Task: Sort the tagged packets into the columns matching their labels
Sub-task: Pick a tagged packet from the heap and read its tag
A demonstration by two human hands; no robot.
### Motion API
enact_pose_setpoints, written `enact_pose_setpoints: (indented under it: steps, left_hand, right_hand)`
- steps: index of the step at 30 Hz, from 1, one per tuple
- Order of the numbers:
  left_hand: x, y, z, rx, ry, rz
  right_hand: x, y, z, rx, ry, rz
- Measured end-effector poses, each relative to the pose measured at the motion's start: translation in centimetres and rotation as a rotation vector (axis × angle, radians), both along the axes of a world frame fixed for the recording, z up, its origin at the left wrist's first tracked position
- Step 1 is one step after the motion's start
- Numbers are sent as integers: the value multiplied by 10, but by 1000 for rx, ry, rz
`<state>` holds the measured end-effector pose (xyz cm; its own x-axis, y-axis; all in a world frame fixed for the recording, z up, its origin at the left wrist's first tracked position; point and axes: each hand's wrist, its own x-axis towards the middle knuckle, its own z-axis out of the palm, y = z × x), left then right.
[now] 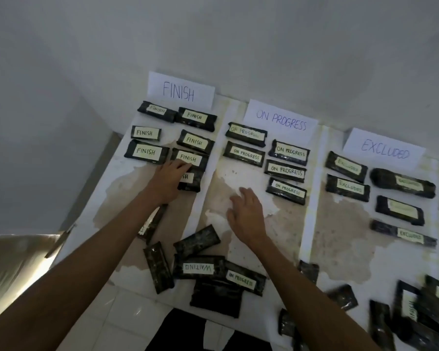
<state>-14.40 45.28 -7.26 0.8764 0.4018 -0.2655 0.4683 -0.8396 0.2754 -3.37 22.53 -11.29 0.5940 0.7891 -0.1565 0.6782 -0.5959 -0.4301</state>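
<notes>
The person's left hand (171,178) lay with fingers stretched flat across the lowest packet (193,184) in the column under the FINISH sign (179,91). The right hand (246,214) hovered with fingers spread, gripping nothing, over the column below the ON PROGRESS sign (280,120).

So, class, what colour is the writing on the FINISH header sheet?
Blue, on white paper; the FINISH header sheet shows best in the head view.
</notes>
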Motion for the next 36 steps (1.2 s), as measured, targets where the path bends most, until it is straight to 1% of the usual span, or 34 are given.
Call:
enact_pose_setpoints:
  steps: [2, 5, 8, 12, 16, 24, 26, 29, 31, 33, 36]
  left_hand:
    - [0, 10, -4, -6, 22, -16]
    - [-1, 15, -10, -15, -1, -26]
    - [-4, 15, -16, -29, -24, -23]
    - [-11, 12, -22, -23, -37, -76]
    - [-10, 13, -16, -55, -38, -76]
    - [-21, 10, -12, -9, -51, -73]
    - [-27, 5, -7, -22, -93, 15]
    - [-50, -11, 2, 7, -161, 222]
    - [-72, -25, 3, 24, -107, 373]
    - [-95, -40, 0, -4, -12, 518]
    - [-118, -59, -8, -60, 69, 605]
  right_hand:
    - [-4, 0, -3, 17, -30, -26]
    - [-7, -3, -7, 47, -62, -35]
    - [-9, -3, -9, 54, -52, -47]
    - [-11, -3, -10, 66, -56, -56]
    - [-11, 0, -9, 55, -60, -68]
    - [-7, 2, -2, -32, -78, -22]
    - [-5, 2, -1, -66, -79, -2]
    - [-4, 3, 4, -111, -65, 23]
    - [-5, 3, 8, -129, -51, 24]
    - [-7, 1, 11, -131, -45, 25]
    - [-11, -3, 12, -146, -37, 37]
